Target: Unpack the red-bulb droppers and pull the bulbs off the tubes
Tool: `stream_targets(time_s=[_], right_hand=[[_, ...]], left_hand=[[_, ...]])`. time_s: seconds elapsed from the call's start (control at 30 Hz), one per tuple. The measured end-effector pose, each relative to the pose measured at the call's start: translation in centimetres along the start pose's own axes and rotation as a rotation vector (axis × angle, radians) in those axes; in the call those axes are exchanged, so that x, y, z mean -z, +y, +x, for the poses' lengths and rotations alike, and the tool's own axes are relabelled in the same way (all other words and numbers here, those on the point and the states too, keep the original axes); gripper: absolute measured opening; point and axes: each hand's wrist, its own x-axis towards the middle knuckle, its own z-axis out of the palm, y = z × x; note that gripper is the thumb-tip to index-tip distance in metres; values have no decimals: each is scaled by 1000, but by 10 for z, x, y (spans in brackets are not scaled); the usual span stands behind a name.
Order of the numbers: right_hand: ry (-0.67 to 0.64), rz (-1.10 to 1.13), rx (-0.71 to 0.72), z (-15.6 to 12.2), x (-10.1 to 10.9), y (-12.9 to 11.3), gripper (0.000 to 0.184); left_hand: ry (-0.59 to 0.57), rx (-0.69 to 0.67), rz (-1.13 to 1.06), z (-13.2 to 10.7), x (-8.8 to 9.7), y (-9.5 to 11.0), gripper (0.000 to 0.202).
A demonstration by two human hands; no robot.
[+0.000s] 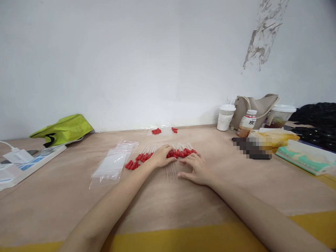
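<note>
A row of thin clear droppers with red bulbs (184,153) lies on the brown table covering, several of them fanned out to the left. My left hand (163,157) rests over the middle of this row, its thumb apart from the fingers and reaching toward the red bulbs. On the right side, my right hand (195,168) touches the near edge of the bulbs with its fingers stretched out and its thumb spread. Between the hands lie several clear tubes (171,172), pointing toward me. My left hand partly covers the droppers beneath it.
Clear zip bags (112,162) lie left of the droppers. Small bags with red pieces (156,131) lie against the wall. A power strip (39,162) and yellow-green bag (63,129) stand left; a cup (226,117), bottle (246,124) and tissue pack (306,157) are right.
</note>
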Motion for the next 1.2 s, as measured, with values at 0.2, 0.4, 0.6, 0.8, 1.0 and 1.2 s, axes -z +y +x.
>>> stream_targets(time_s=[0.2,0.4,0.6,0.8,1.0,1.2], right_hand=[[175,-2,-127,3,-1,11,29],[192,-17,-137,3,-3,12,27],[180,-23,-123,1,-7,14,25],[206,-13,-122,0,-11,14,21],[309,-12,12,2,-10,-5,47],[181,-68,250,1,-17,-16,31]], left_hand=[[72,79,26,2,-8,4,36],[147,180,60,16,-19,11,24],[274,289,70,17,-17,22,20],[438,388,-126,-30,7,32,22],[276,115,-206,-100,27,27,18],[282,54,-164,-111,20,22,15]])
